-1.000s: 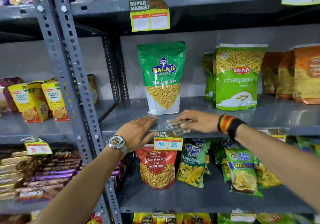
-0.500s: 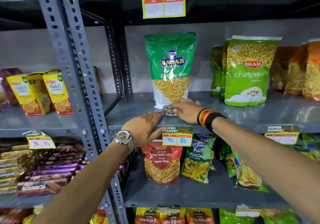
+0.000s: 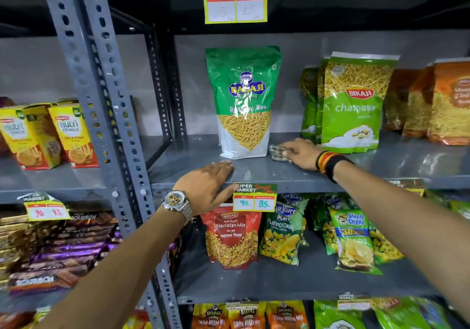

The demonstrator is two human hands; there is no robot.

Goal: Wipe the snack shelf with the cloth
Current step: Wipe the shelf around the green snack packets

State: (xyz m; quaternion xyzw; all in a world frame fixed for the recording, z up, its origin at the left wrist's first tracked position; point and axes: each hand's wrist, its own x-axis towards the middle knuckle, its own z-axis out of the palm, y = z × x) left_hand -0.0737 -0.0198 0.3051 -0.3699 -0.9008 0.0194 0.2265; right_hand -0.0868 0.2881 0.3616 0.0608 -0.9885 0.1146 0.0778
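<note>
The grey metal snack shelf [image 3: 193, 160] runs across the middle of the view. My right hand [image 3: 301, 153] presses a small checked cloth [image 3: 277, 153] flat on the shelf, in the gap between the tall green Balaji bag [image 3: 243, 99] and the green Bikaji Chatpata bag [image 3: 353, 104]. Most of the cloth is hidden under my fingers. My left hand [image 3: 206, 188], with a wristwatch, rests palm down on the shelf's front edge, fingers spread, holding nothing.
Orange snack bags [image 3: 437, 104] stand at the shelf's right end. A perforated grey upright [image 3: 101, 94] divides it from the biscuit boxes [image 3: 50, 135] on the left. A price tag [image 3: 254, 197] hangs from the front edge, with snack packs [image 3: 232, 237] on the shelf below.
My right hand has slid the cloth from the front edge back and to the right, past the Balaji bag's base. The left hand has stayed on the front edge.
</note>
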